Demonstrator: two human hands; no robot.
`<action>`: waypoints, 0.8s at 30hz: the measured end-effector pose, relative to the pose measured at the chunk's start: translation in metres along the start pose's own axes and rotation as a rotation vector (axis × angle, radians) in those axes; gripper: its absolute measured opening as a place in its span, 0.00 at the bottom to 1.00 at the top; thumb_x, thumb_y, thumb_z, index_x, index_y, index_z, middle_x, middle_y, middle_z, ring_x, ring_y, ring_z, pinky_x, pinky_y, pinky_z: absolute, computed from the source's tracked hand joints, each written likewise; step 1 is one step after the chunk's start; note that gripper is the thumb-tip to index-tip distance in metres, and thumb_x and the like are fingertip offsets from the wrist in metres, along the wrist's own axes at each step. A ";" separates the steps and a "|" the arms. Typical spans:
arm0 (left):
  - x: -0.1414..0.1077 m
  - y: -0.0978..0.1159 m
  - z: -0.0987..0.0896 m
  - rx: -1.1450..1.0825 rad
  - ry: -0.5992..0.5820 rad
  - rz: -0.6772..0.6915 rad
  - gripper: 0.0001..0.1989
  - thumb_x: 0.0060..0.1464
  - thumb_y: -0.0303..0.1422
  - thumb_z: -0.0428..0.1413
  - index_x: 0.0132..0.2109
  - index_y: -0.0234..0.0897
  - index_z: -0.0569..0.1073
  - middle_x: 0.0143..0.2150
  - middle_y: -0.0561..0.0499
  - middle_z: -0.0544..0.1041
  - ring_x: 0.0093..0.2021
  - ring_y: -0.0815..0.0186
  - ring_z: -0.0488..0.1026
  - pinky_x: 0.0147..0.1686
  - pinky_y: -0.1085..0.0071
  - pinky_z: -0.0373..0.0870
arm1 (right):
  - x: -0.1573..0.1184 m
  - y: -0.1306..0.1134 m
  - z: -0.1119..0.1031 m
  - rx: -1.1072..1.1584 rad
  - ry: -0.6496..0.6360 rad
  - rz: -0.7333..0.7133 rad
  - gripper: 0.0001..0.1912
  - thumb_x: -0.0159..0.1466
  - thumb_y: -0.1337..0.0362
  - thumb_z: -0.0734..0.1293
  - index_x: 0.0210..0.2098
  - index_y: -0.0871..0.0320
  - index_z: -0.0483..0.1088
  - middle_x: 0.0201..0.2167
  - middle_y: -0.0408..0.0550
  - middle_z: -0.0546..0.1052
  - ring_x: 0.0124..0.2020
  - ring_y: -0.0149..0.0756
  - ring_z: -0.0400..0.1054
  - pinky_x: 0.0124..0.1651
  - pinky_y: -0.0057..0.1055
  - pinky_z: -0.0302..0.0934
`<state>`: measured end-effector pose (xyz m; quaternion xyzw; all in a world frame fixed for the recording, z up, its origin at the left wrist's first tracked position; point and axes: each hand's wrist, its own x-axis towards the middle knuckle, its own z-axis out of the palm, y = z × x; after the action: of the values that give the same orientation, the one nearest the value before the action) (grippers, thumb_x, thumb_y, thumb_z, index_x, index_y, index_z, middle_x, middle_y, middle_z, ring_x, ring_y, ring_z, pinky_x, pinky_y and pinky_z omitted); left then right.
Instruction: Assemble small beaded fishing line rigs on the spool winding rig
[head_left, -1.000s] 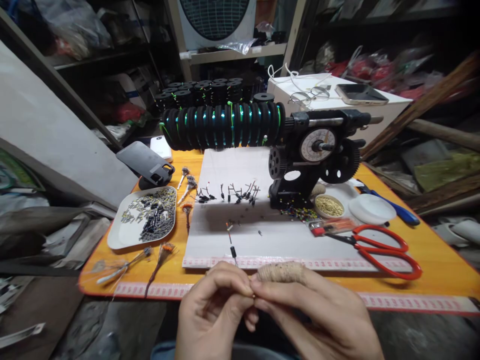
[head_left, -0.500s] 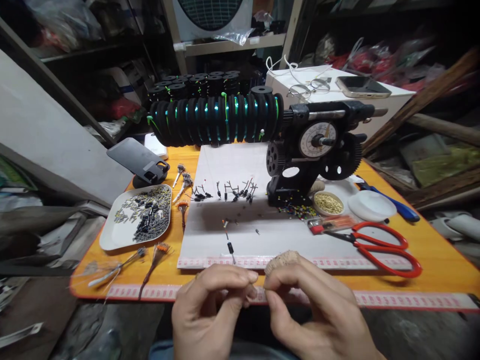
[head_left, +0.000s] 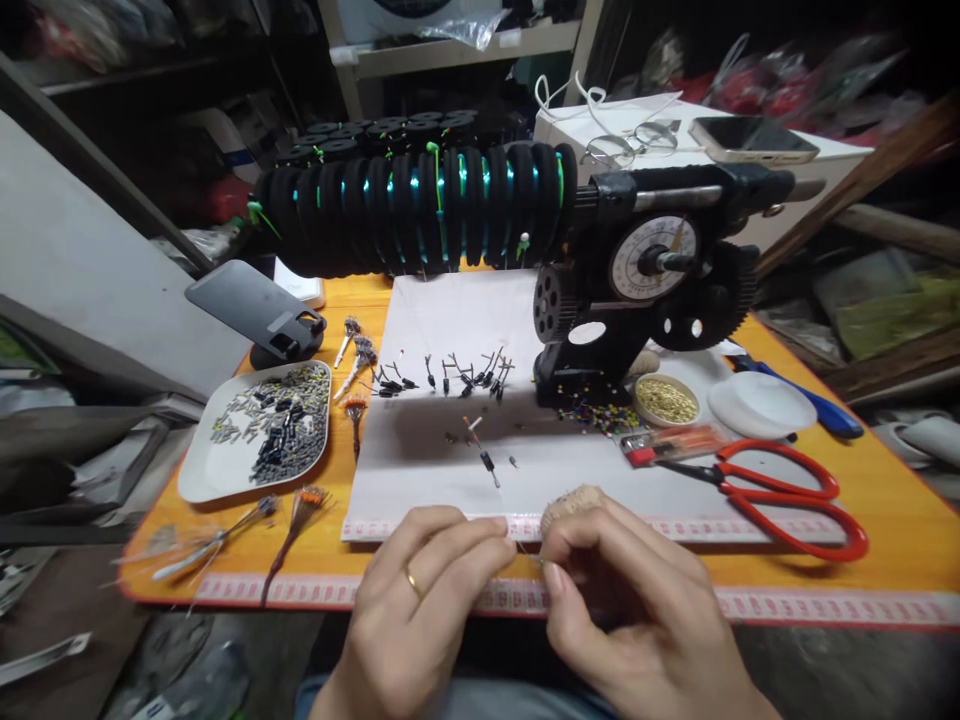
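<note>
My right hand (head_left: 622, 590) pinches a fine, nearly invisible line (head_left: 529, 549) between thumb and forefinger; a beige, rough-textured wrap (head_left: 574, 503) shows at one of its fingers. Just to the left, my left hand (head_left: 431, 595), with a gold ring on it, has its fingers pressed together at the line's other side; its thumb is mostly hidden. Beyond the hands, a small black cylinder (head_left: 488, 462) with a thin stem and an orange-and-white tip appears over the white board (head_left: 420, 480). A tiny grey piece (head_left: 514, 462) lies beside it.
A black geared winder (head_left: 652, 260) carries a row of black foam spools (head_left: 405, 210) over the board. Left are a white tray (head_left: 196, 470) of small parts and a phone stand (head_left: 255, 310). Right are red-handled scissors (head_left: 795, 495), a gold-filled dish (head_left: 666, 400) and blue-handled pliers (head_left: 825, 415).
My left hand has turned, its fingers straighter and its ring now showing. A small gap with the line has appeared between the hands. The black cylinder has shifted right and farther away.
</note>
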<state>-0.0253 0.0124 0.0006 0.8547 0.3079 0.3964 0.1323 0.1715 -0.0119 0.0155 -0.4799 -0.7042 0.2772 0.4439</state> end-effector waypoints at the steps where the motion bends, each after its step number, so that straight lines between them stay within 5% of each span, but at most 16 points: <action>1: 0.002 0.000 0.002 -0.020 0.000 -0.019 0.17 0.59 0.17 0.53 0.51 0.36 0.76 0.42 0.43 0.84 0.42 0.58 0.78 0.41 0.63 0.78 | 0.000 0.001 0.000 0.001 -0.004 0.002 0.11 0.61 0.78 0.62 0.34 0.54 0.61 0.29 0.41 0.66 0.28 0.30 0.64 0.27 0.25 0.59; 10: 0.026 0.009 0.003 0.060 -0.020 -0.227 0.10 0.52 0.16 0.58 0.37 0.35 0.74 0.36 0.46 0.77 0.39 0.59 0.69 0.37 0.61 0.69 | 0.008 0.008 -0.003 -0.269 -0.007 -0.205 0.09 0.62 0.79 0.63 0.37 0.59 0.66 0.30 0.48 0.70 0.34 0.37 0.64 0.36 0.33 0.62; 24: 0.039 0.005 0.000 -0.029 -0.215 -0.462 0.07 0.52 0.19 0.57 0.32 0.34 0.76 0.36 0.45 0.72 0.41 0.55 0.67 0.38 0.58 0.66 | 0.005 0.027 0.002 -0.404 -0.053 -0.174 0.08 0.63 0.78 0.65 0.37 0.60 0.67 0.33 0.47 0.67 0.36 0.36 0.61 0.37 0.32 0.60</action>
<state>-0.0043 0.0332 0.0257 0.7970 0.4736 0.2668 0.2634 0.1808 0.0029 -0.0053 -0.4893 -0.7954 0.1036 0.3424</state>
